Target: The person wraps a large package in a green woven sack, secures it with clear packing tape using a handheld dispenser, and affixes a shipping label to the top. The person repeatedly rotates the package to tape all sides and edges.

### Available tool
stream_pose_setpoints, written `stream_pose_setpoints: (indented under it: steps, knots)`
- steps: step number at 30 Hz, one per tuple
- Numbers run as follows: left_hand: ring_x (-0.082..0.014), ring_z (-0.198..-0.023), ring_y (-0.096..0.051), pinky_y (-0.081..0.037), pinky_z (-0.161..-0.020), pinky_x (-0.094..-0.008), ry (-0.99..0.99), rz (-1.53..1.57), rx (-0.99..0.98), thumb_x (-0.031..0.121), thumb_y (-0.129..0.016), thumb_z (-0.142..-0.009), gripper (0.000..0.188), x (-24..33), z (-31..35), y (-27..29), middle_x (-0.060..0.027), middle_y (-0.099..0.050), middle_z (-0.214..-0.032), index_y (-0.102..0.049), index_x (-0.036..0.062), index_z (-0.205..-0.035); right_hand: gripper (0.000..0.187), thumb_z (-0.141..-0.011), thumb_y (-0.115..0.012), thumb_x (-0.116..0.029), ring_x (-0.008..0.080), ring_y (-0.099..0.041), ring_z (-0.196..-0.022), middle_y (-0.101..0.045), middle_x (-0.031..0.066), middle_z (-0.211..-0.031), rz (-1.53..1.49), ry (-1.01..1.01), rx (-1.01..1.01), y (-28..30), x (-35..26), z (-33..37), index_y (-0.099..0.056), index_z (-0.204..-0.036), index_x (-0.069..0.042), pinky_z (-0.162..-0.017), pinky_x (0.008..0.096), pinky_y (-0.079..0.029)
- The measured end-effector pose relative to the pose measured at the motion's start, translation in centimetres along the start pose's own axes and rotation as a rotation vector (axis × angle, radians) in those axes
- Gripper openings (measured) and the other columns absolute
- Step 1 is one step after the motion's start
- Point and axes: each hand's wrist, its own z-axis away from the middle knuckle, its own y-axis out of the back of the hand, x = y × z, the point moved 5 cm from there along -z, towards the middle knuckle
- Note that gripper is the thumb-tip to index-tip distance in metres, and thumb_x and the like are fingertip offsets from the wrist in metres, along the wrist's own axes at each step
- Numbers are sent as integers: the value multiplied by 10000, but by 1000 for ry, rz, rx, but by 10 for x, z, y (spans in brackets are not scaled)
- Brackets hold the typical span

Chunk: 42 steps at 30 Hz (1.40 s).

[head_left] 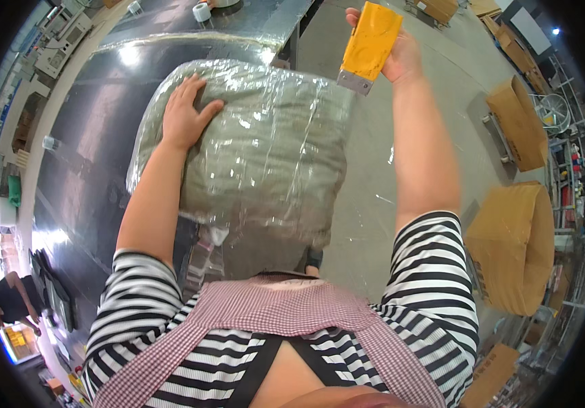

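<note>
Left hand (185, 112) lies flat, fingers spread, steadying the plastic-wrapped grey bundle (265, 156) at the dark table's (95, 156) right edge. Right hand (396, 51) grips a yellow tape dispenser (370, 46) raised beyond it, blade downward.

You have one view only, from the camera on your head, looking steeply down past your chest. Your forearms enter from the lower edge; the left hand (185, 112) and right hand (396, 54) sit near, in the upper half. The table (95, 170) fills the left, the floor (367, 204) the right. The fisheye bends straight edges toward the rim.
</note>
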Motion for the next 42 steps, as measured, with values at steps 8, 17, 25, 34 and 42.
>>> stream_pose_setpoints:
  steps: [8,17,25,34,42]
  knots:
    - [-299,-1414,-403,-319,-1160,-412,118,119,-73,351,-766,-806,604,26,3,24,-101,-498,-1486,-588,69,-1310,451,-1030,-421,-274,346,-642,-1126,-648,242,-1209,-315,-224,37,173,201,-127,-555,-1266,86,-943,450,-534]
    - [-291,-1405,-414,-324,-1147,-401,167,98,-34,409,-754,-802,576,26,8,20,-77,-525,-1464,-613,96,-1265,556,-1019,-486,-414,300,-620,-1162,-630,225,-1246,-339,-550,228,103,383,251,-460,-1343,37,-989,437,-493]
    - [-275,-1434,-372,-297,-1167,-405,102,-53,-6,650,-657,-820,737,20,3,9,-97,-493,-1489,-583,137,-1344,720,-999,-506,-513,304,-574,-1238,-582,229,-1326,-155,-342,-10,-74,210,454,-330,-1439,29,-1034,436,-459]
    - [-340,-1403,-401,-339,-1133,-421,128,-54,-16,594,-658,-845,673,12,4,8,-153,-493,-1479,-592,122,-1320,817,-959,-536,-565,350,-552,-1267,-514,270,-1406,-23,26,-354,-139,-14,368,-306,-1475,25,-1074,495,-433]
    - [-303,-1415,-401,-282,-1173,-420,54,-40,6,550,-678,-843,654,33,0,13,-124,-497,-1484,-604,103,-1314,866,-919,-354,-750,323,-664,-1003,-674,199,-1114,-157,128,-106,25,-61,13,-560,-1261,19,-866,452,-541]
